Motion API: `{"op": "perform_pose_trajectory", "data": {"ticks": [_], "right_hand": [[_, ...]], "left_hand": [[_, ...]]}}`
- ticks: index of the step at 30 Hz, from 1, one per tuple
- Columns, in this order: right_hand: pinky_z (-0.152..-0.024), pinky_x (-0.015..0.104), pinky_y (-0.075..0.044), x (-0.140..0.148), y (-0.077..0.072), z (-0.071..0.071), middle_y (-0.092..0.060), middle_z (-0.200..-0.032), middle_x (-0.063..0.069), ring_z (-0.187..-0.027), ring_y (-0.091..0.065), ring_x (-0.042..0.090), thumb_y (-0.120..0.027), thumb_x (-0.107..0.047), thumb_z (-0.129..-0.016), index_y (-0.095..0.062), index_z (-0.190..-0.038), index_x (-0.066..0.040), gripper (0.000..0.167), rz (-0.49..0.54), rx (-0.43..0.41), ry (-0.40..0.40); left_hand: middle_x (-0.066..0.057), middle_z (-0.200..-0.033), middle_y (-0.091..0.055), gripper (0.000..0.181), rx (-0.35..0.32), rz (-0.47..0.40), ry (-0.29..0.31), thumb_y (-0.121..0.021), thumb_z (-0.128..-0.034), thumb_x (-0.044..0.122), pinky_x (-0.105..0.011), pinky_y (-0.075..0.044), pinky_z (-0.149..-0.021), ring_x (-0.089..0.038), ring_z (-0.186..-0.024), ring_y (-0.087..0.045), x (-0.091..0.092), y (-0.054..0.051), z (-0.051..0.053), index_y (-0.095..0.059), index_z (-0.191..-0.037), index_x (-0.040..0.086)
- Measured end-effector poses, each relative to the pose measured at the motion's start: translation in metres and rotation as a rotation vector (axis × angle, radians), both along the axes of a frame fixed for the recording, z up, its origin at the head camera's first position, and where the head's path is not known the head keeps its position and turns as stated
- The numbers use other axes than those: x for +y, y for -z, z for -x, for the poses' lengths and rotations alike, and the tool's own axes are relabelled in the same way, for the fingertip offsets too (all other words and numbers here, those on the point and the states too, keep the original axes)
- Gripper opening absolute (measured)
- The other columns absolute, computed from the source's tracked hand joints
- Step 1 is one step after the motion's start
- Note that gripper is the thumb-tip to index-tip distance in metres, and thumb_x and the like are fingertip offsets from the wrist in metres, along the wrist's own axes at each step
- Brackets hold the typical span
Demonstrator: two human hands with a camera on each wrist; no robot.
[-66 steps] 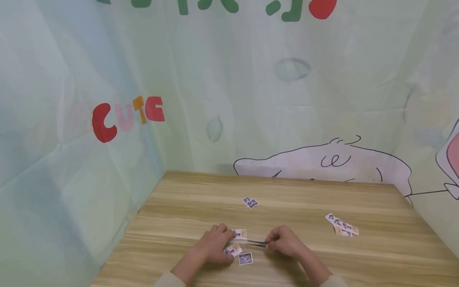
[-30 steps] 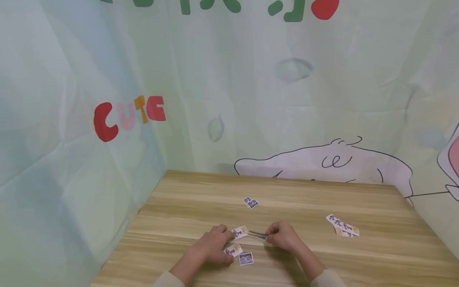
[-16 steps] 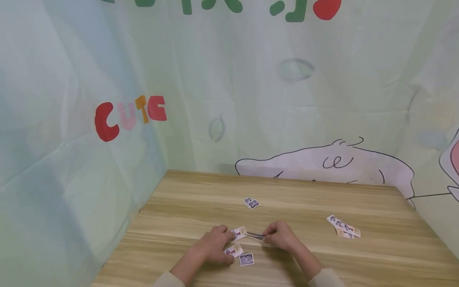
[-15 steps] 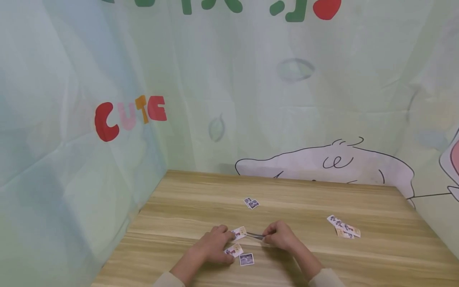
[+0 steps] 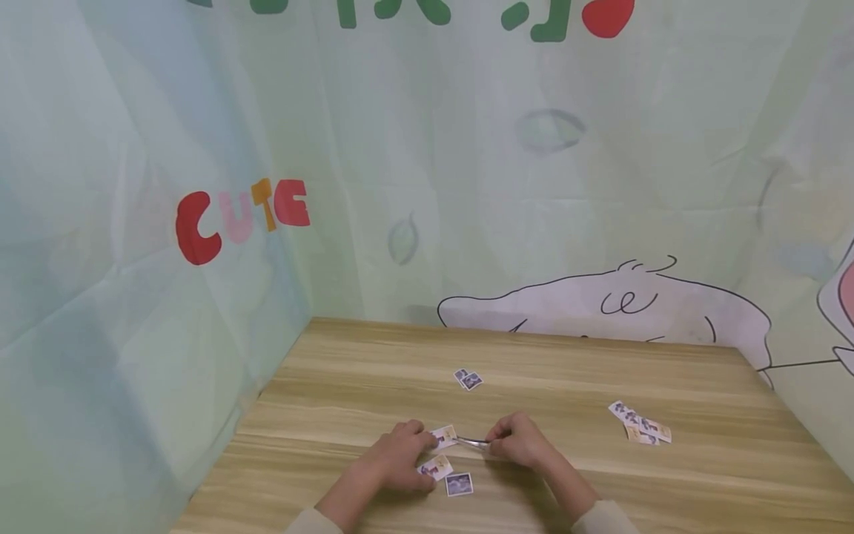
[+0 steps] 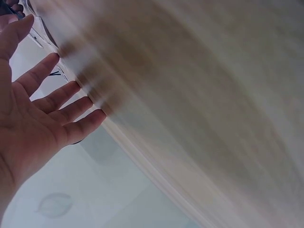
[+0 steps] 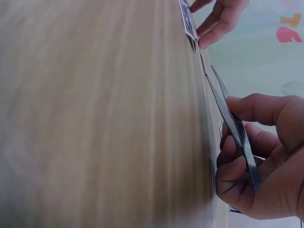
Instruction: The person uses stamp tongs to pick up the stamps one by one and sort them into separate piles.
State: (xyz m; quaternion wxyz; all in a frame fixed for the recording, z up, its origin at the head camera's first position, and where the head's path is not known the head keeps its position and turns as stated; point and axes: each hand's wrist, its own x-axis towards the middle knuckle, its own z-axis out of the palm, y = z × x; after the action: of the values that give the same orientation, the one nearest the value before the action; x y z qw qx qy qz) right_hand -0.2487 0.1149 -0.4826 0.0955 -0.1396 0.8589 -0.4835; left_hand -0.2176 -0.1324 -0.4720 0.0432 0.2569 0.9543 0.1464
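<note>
Steel tweezers [image 5: 472, 441] are pinched between the thumb and fingers of my right hand [image 5: 523, 443]. In the head view their tips meet the right edge of a small pale stamp [image 5: 445, 436]; in the right wrist view the two prongs [image 7: 227, 107] stand slightly apart. My left hand [image 5: 398, 456] rests with fingers spread, its index fingertip touching that stamp's left side. Its thumb lies by a second pale stamp [image 5: 437, 467]. Beside this one is a dark purple stamp [image 5: 458, 484]. The left wrist view shows the left palm [image 6: 28, 128] with fingertips on the table.
Two overlapping dark stamps [image 5: 470, 381] lie farther back on the wooden table [image 5: 373, 371]. To the right is an overlapping cluster of several stamps [image 5: 650, 428]. A printed cloth backdrop [image 5: 467, 185] hangs behind and to the left of the table.
The right hand has moved the tweezers slightly left, up to the upper pale stamp's edge. That stamp was turned to a tilt, and it now sits slightly lower. The left hand stays in place.
</note>
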Motion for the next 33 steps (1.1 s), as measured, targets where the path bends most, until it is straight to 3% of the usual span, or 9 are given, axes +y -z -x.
{"op": "perform_pose_trajectory", "data": {"ticks": [14, 23, 33], "right_hand": [[-0.058, 0.031, -0.044, 0.0, 0.007, 0.002, -0.058, -0.066, 0.0, -0.062, -0.05, 0.016, -0.067, 0.001, -0.07, -0.066, -0.076, 0.001, 0.006, 0.018, 0.002, -0.029], [-0.06, 0.031, -0.045, 0.005, 0.004, -0.006, -0.059, -0.07, 0.002, -0.064, -0.051, 0.016, -0.064, 0.004, -0.071, -0.066, -0.078, 0.002, 0.007, 0.032, 0.011, -0.001], [-0.06, 0.032, -0.045, 0.009, -0.001, -0.011, -0.06, -0.072, 0.005, -0.065, -0.051, 0.017, -0.064, 0.005, -0.071, -0.065, -0.079, 0.003, 0.009, 0.072, 0.011, 0.008]], "left_hand": [[-0.01, -0.116, -0.052, 0.062, 0.017, -0.002, 0.011, -0.075, -0.0668, 0.041, -0.042, -0.047, -0.08, -0.026, -0.1, -0.05, 0.0, 0.0, 0.0, -0.061, -0.12, 0.013], [-0.013, -0.12, -0.051, 0.061, -0.006, -0.02, -0.018, -0.074, -0.0658, 0.038, -0.05, -0.043, -0.086, -0.03, -0.105, -0.05, -0.001, -0.006, -0.011, -0.061, -0.12, 0.013], [-0.013, -0.123, -0.051, 0.061, 0.005, -0.023, -0.021, -0.075, -0.0648, 0.035, -0.049, -0.043, -0.087, -0.029, -0.107, -0.049, -0.001, -0.01, -0.018, -0.061, -0.119, 0.013]]}}
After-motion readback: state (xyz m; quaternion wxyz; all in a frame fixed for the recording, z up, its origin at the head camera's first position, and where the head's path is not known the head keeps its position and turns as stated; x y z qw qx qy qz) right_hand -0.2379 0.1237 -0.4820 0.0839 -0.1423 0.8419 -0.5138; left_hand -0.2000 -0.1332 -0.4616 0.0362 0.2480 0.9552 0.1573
